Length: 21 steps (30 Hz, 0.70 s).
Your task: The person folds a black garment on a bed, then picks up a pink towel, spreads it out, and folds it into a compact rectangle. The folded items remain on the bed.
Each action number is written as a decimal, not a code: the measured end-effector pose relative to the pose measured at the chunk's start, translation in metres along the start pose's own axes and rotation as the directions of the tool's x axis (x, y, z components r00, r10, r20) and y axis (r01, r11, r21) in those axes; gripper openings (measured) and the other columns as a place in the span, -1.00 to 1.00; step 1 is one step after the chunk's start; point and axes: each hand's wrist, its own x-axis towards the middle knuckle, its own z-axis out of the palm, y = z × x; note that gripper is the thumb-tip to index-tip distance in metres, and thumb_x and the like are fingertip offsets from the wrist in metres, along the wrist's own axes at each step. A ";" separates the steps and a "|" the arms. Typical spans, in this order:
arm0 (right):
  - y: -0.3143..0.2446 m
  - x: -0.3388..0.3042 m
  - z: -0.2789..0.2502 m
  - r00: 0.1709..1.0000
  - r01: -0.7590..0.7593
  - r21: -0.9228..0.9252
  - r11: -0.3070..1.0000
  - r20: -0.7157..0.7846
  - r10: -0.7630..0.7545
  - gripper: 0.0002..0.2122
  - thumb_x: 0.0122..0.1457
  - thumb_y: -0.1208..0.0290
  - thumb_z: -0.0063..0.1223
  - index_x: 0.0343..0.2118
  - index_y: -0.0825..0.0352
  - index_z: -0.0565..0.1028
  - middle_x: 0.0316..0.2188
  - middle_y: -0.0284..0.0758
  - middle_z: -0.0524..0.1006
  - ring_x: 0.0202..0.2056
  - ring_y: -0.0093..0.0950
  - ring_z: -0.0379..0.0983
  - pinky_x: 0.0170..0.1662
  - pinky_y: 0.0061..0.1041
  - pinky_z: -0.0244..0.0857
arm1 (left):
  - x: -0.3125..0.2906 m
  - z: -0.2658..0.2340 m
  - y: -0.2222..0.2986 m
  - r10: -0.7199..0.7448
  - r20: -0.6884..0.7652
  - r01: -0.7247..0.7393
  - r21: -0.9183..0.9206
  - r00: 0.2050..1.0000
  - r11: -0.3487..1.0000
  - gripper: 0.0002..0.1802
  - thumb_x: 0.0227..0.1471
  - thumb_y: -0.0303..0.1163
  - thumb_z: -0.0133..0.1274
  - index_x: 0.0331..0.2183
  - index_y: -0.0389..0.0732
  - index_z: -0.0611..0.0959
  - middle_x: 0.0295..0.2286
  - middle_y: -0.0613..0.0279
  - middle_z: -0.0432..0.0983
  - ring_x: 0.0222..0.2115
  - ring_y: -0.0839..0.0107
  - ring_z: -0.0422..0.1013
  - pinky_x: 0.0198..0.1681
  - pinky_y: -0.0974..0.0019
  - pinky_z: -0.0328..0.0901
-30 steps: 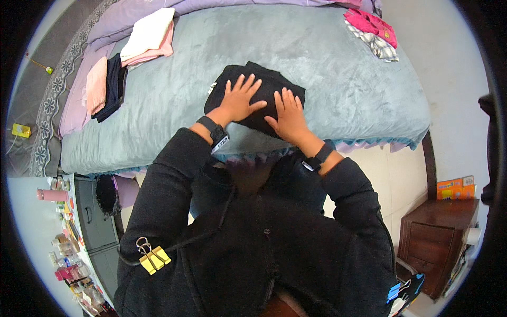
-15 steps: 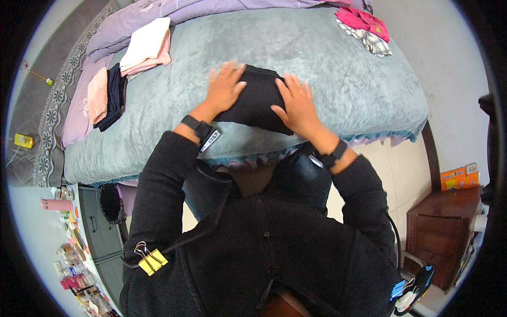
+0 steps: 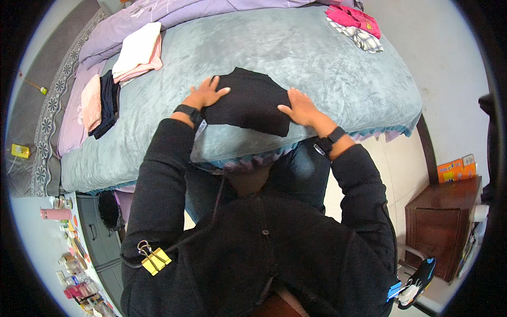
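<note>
A folded piece of black clothing (image 3: 248,101) lies flat near the front edge of the bed; its exact kind I cannot tell. My left hand (image 3: 204,95) rests at its left edge, fingers spread and thumb over the cloth. At the right edge lies my right hand (image 3: 303,107), fingers stretched out and thumb on the fabric. Neither hand grips anything. Beneath is the grey-blue plush bed cover (image 3: 338,84).
Folded white and pink cloths (image 3: 138,50) lie at the far left, with a peach cloth (image 3: 91,103) and a dark navy garment (image 3: 108,105) nearer. Red and checked clothes (image 3: 355,24) sit far right. A brown wooden cabinet (image 3: 438,227) stands at the right.
Both hands have moved apart toward the side edges of the black clothing, so more of it shows. The view has shifted slightly.
</note>
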 end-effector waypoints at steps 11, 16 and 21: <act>-0.091 -0.048 0.025 0.817 0.303 -0.167 0.938 -0.461 -0.346 -0.22 -0.14 0.21 0.22 0.13 0.43 0.10 0.14 0.00 0.09 0.19 -0.10 -0.02 0.19 -0.08 -0.14 | -0.088 0.033 0.070 0.614 -0.346 -0.606 0.145 0.710 0.782 -0.18 -0.08 -0.05 0.09 0.14 -0.19 0.19 0.18 -0.01 -0.03 0.21 0.10 -0.11 0.18 -0.17 -0.17; -0.056 -0.079 0.042 0.918 0.126 -0.226 0.966 -0.343 -0.200 -0.20 -0.15 0.38 0.21 0.17 0.44 0.03 0.17 0.01 0.05 0.21 -0.10 -0.04 0.21 -0.10 -0.17 | -0.120 0.047 0.089 0.629 -0.341 -0.550 0.306 0.699 0.777 -0.07 -0.23 -0.17 0.24 0.15 -0.16 0.18 0.17 0.05 0.00 0.20 0.16 -0.05 0.19 -0.15 -0.16; -0.002 -0.081 0.009 0.846 0.231 -0.211 0.950 -0.438 -0.303 -0.30 -0.10 0.53 0.08 0.17 0.28 0.10 0.18 -0.07 0.08 0.21 -0.14 -0.01 0.21 -0.10 -0.14 | -0.113 0.058 0.113 0.648 -0.537 -0.565 0.339 0.540 0.752 -0.07 -0.44 -0.29 0.29 0.06 -0.15 0.29 0.08 0.08 0.17 0.13 0.19 0.08 0.17 -0.10 -0.09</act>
